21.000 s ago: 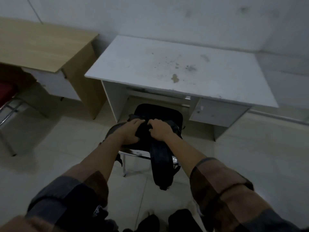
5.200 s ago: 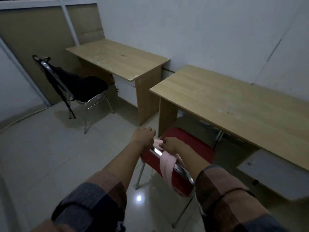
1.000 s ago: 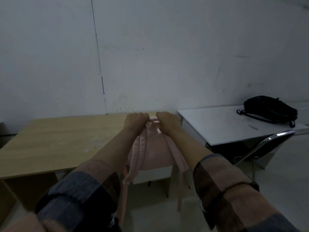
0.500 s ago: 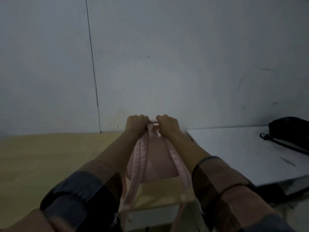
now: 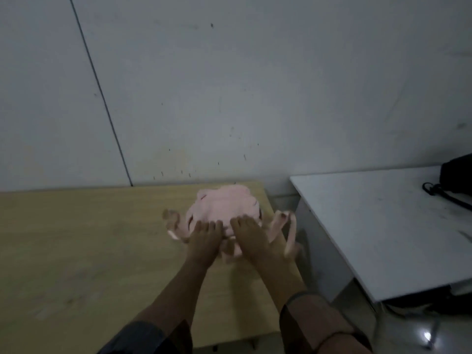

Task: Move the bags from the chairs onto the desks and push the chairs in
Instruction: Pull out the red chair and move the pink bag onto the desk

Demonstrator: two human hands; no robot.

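A pink bag (image 5: 224, 204) lies slumped on the wooden desk (image 5: 84, 251), near its far right corner by the wall. Its straps are blurred, splayed out to both sides. My left hand (image 5: 205, 237) and my right hand (image 5: 251, 238) are side by side over the bag's near edge, fingers stretched forward and apart, holding nothing. A black bag (image 5: 456, 178) rests on the white desk (image 5: 383, 226) at the far right, partly cut off by the frame. No chair is in view.
The two desks stand against a grey wall with a narrow gap (image 5: 286, 200) between them. Below the white desk's near edge is a dark space (image 5: 419, 306), and shiny floor (image 5: 426, 335) shows at the bottom right.
The pink bag hung from both fists above the wooden desk; it now lies on the desk and both hands have let go, fingers spread.
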